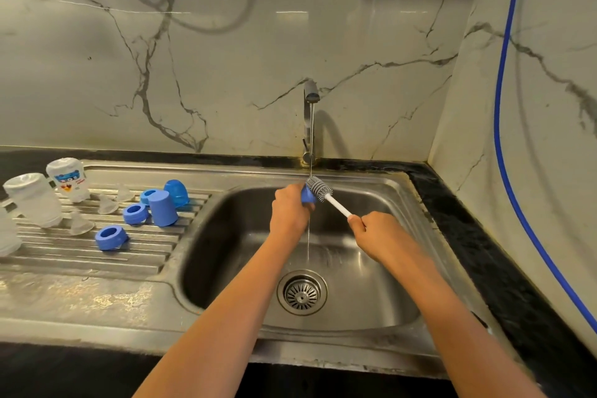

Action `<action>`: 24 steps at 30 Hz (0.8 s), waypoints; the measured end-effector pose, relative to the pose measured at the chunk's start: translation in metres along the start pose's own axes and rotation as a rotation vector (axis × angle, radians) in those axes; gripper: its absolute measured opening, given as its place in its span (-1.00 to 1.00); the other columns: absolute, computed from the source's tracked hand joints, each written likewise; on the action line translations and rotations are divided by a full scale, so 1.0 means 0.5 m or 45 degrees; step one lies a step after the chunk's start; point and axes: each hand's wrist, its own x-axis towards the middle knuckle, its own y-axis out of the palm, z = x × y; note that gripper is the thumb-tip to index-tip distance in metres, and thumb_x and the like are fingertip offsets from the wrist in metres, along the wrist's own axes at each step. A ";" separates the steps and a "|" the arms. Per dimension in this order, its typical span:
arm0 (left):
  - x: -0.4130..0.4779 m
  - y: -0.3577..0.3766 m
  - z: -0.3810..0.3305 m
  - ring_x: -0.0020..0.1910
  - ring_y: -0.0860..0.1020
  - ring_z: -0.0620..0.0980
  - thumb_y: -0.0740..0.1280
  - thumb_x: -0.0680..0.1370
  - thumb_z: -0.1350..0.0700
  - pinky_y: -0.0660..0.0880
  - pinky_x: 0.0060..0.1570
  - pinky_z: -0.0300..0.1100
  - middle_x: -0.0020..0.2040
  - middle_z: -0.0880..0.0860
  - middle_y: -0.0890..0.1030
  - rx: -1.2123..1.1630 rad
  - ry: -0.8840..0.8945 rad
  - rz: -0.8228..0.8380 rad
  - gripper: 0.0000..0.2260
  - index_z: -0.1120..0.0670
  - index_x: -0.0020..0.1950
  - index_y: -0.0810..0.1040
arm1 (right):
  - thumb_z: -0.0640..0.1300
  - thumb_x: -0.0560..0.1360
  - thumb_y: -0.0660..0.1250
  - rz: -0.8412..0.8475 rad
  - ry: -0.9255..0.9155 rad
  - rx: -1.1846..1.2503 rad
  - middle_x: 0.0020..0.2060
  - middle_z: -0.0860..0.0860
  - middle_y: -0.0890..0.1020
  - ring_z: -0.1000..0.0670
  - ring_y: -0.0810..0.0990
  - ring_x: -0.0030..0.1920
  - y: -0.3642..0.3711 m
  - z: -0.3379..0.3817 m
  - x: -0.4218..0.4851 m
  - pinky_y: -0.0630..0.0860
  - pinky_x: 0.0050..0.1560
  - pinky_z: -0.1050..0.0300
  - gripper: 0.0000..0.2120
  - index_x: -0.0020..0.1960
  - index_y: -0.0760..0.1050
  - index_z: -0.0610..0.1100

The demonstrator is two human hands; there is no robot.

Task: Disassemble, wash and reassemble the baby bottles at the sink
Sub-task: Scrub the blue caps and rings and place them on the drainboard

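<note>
Above the sink (226,236), under the running tap (310,90), the left grip (292,212) curled round a blue bottle part (308,196) and the right grip (376,233) clasped the brush (318,188) handle; rotating the part against the bristles looked the surest way to clean it evenly.

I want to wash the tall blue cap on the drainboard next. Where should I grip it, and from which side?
I'd grip the tall blue cap round its side wall, thumb and fingers opposed, coming from above and its right. It stands closed end up, so there is no rim to hook; a blue ring crowds its left and a domed cap its back.
</note>
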 end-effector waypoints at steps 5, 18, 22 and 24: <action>-0.041 0.031 0.008 0.13 0.55 0.06 0.39 0.51 0.23 0.44 0.08 -0.21 0.20 0.11 0.57 -0.101 -0.017 -0.018 -0.57 0.14 0.38 0.46 | 0.08 0.65 0.02 0.007 -0.014 0.009 -0.39 -0.02 0.43 0.01 0.39 -0.41 0.001 -0.003 0.002 0.22 -0.44 0.13 -0.55 -0.35 0.32 -0.08; -0.067 0.035 0.042 -0.07 0.48 -0.09 0.42 0.49 0.24 0.36 -0.09 -0.33 0.09 0.07 0.60 -0.199 -0.118 -0.068 -0.64 0.15 0.28 0.54 | 0.11 0.64 0.02 0.120 -0.055 -0.051 -0.38 -0.01 0.48 0.01 0.43 -0.41 0.002 0.004 -0.006 0.30 -0.40 0.15 -0.57 -0.32 0.36 -0.06; -0.057 0.038 0.067 -0.01 0.56 -0.06 0.43 0.47 0.23 0.45 0.00 -0.29 0.11 0.08 0.62 -0.330 -0.226 -0.148 -0.66 0.16 0.25 0.57 | 0.10 0.63 0.03 0.249 -0.044 -0.100 -0.40 -0.01 0.51 0.01 0.44 -0.45 -0.017 0.000 -0.012 0.39 -0.33 0.15 -0.56 -0.30 0.41 -0.10; -0.053 0.035 0.077 0.01 0.56 -0.05 0.44 0.47 0.25 0.44 0.02 -0.30 0.12 0.08 0.62 -0.357 -0.244 -0.168 -0.65 0.17 0.25 0.57 | 0.10 0.63 0.04 0.295 -0.026 -0.114 -0.41 0.00 0.52 0.01 0.43 -0.47 -0.022 -0.002 -0.016 0.40 -0.32 0.15 -0.56 -0.29 0.42 -0.11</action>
